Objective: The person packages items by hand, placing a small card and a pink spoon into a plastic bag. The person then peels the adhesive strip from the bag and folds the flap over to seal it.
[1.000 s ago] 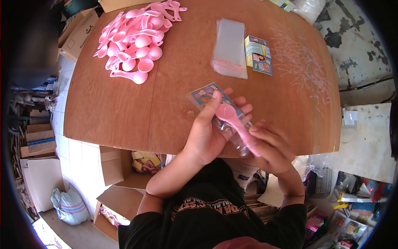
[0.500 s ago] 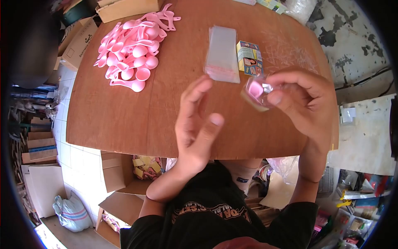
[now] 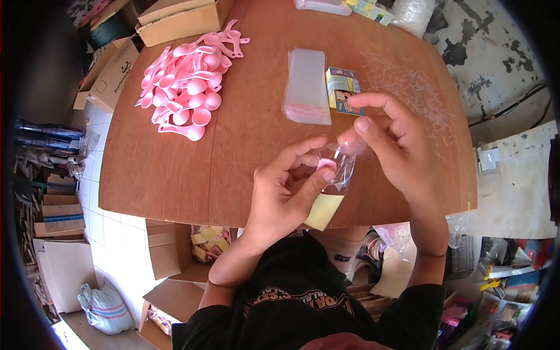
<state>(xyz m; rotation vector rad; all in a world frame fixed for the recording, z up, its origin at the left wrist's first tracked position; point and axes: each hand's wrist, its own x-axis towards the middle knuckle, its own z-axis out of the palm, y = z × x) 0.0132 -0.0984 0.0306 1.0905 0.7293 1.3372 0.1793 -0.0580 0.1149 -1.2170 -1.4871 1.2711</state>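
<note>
My left hand is closed around a small clear plastic bag, thumb pressed on its front. Inside the bag shows a pink spoon, mostly hidden by the fingers, and a pale yellow card at the lower end. My right hand is at the bag's upper end, index finger and thumb spread apart; one other fingertip seems to touch the plastic. Beyond the hands lie a stack of flat clear bags and a stack of printed cards.
A heap of pink spoons lies on the left of the wooden table. Thin clear plastic strips are scattered at right. A cardboard box stands at the back left. Below the front edge, an open box holds yellow-carded pink items.
The bag has come down and left from my right hand into my left hand, which has closed on it. My right thumb and index finger have parted. The view has shifted slightly.
</note>
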